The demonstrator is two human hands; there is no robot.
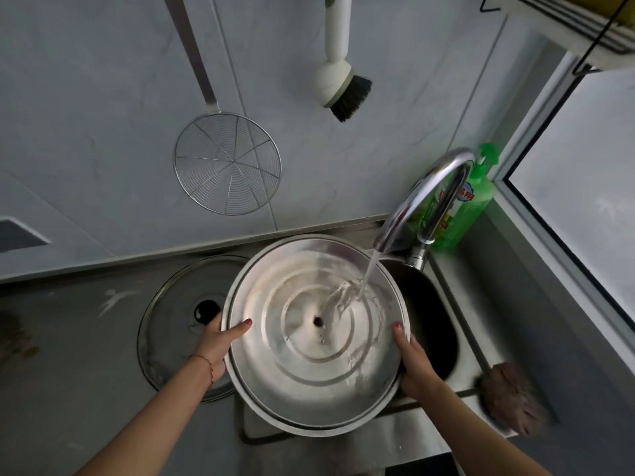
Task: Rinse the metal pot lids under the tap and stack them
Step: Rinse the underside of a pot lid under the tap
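Glass lid [171, 334] beside rinsed lid [309, 365]

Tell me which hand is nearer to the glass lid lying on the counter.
Left. The left hand grips the metal lid's left rim, directly over the glass lid. The right hand holds the opposite rim, above the sink.

We read only one text — Chinese characters "品用" on label of green bottle [470, 204], white on blue patch, behind tap [426, 197]. Rest of label — red and yellow patches lower down — too blurred and partly hidden by tap; we cannot read it. No brand, number or sign legible elsewhere.
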